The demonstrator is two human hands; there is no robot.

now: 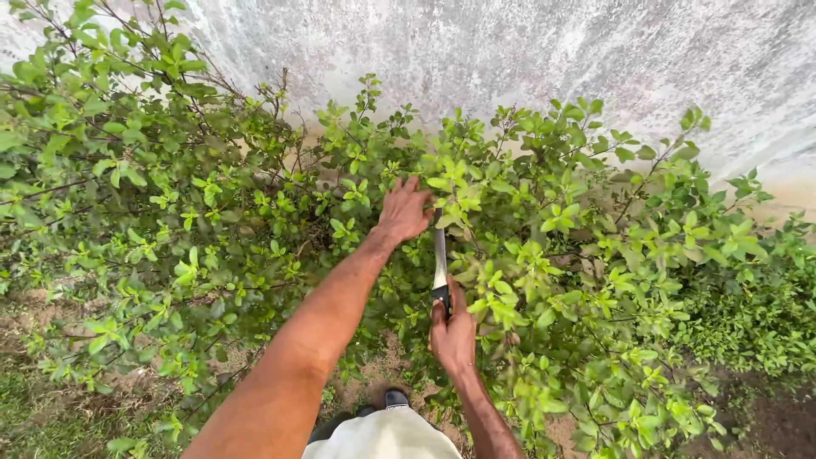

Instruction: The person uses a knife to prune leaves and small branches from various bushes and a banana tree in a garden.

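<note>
Right, the knife stands blade-up inside the green shrub, right hand clenched around its dark handle. The left hand reaches ahead, fingers closed among leafy stems above the blade, seemingly steadying them. Behind, a pale wall.

Two bare forearms without sleeves, no watch or rings visible, left hand and right hand ungloved, pale cream garment at bottom edge, dark shoe tip just above it
</note>
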